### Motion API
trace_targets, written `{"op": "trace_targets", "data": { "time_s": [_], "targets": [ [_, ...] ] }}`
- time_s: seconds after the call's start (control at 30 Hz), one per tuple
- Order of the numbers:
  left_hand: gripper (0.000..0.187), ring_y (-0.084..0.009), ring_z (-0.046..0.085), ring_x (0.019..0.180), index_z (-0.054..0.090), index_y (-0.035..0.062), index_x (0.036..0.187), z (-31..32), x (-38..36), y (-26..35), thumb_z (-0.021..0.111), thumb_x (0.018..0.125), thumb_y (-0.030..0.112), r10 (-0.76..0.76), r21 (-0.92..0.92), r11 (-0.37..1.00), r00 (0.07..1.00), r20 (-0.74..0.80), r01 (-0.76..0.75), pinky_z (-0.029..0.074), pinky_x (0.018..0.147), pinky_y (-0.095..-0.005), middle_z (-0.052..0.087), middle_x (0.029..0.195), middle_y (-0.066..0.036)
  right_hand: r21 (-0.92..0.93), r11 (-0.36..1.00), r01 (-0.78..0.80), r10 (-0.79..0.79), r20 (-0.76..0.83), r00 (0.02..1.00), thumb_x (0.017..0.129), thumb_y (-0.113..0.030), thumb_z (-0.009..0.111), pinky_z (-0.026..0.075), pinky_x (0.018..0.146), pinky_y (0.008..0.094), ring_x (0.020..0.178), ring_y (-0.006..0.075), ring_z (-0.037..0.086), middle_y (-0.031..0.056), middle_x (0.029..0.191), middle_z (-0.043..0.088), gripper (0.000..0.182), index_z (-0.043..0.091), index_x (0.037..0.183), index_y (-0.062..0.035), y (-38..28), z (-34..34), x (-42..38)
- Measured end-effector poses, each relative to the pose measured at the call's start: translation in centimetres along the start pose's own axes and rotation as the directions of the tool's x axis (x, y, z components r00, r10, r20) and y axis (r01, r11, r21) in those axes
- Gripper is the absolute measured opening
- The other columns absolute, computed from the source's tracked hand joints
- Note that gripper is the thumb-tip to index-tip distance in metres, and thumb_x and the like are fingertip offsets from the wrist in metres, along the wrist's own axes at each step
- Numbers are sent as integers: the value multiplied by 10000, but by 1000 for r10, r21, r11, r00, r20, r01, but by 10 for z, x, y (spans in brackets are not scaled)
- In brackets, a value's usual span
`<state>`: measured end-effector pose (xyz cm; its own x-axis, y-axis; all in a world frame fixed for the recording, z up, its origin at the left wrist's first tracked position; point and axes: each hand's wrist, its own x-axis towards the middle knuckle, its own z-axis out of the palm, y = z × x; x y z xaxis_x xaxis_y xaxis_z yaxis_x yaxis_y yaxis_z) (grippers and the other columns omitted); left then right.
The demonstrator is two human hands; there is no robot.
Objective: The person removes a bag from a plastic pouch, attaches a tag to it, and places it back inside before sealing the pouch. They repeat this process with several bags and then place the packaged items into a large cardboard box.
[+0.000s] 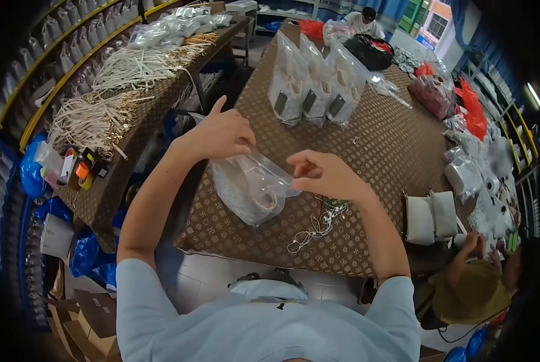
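A clear plastic bag (249, 187) with a whitish item inside lies on the brown patterned table near its front left edge. My left hand (222, 133) is over the bag's upper left part, index finger stretched out and the others curled; whether it grips the plastic is not clear. Beside the bag's right corner is my right hand (327, 175), thumb and fingers apart, with nothing visible between them. White strings (318, 232) lie on the cloth just right of the bag.
Three upright bagged items (315, 99) stand farther back. White straps (140, 69) cover a left side table (95, 205). Two pale pouches (430, 217) lie at the right, near a seated person (475, 289). Another person (365, 23) is at the far end. Plastic bags line the right edge.
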<state>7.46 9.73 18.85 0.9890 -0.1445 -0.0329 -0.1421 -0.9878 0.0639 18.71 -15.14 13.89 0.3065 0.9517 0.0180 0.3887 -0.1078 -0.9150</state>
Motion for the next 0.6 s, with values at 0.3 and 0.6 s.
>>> {"op": "trace_targets", "data": {
  "time_s": [0.3,0.6],
  "targets": [
    [84,-191,583,894,677,130,776,12,-9,-12,636,762,202,-10,-122,992,986,-169,-11,231,1066,-522,610,792,5,-491,859,146,-227,-110,968,794,-227,633,475,633,362,725,229,629,42,764,646,114,652,819,-117,0,-16,36],
    [5,-168,565,859,657,134,767,29,6,12,655,763,136,151,2,984,835,-529,-177,290,1046,-440,579,793,18,-696,645,314,-460,-26,887,773,-223,645,483,636,377,726,277,615,45,804,628,123,643,811,-106,-16,-8,73]
  ]
}}
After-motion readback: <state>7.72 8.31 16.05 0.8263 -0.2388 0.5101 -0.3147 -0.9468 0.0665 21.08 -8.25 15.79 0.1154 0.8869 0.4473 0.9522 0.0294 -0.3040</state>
